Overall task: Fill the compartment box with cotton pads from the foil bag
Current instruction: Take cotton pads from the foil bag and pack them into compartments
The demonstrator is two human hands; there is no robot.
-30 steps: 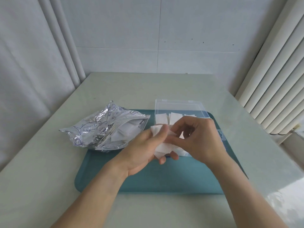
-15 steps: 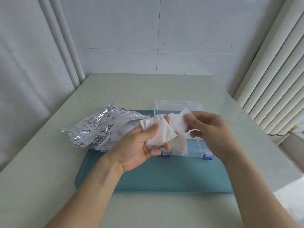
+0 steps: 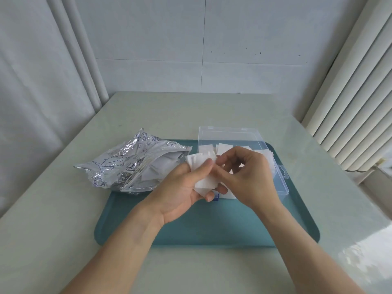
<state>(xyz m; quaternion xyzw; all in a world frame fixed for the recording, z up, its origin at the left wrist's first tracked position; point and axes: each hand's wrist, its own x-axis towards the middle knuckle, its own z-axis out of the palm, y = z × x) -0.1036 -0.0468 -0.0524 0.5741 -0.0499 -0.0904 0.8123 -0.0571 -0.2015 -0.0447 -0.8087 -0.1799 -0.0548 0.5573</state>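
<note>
Both hands have drawn back together since half a second ago, when the right hand held a single cotton pad lifted clear of the stack; now the right hand [image 3: 248, 175] is back at the stack of cotton pads [image 3: 201, 172] over the box's near left corner. The left hand [image 3: 186, 185] grips that stack, thumb curled over the top and fingers wrapped beneath. Right thumb and forefinger are bent in a pinch at the stack's upper edge; whether they have hold of a pad cannot be told. Behind the hands, the clear compartment box [image 3: 282, 183] sits open on a teal tray [image 3: 191, 234], white pads standing in its far compartments. To the left, the foil bag [image 3: 127, 164] lies on its side, mouth open toward the box, more pads showing inside.
</note>
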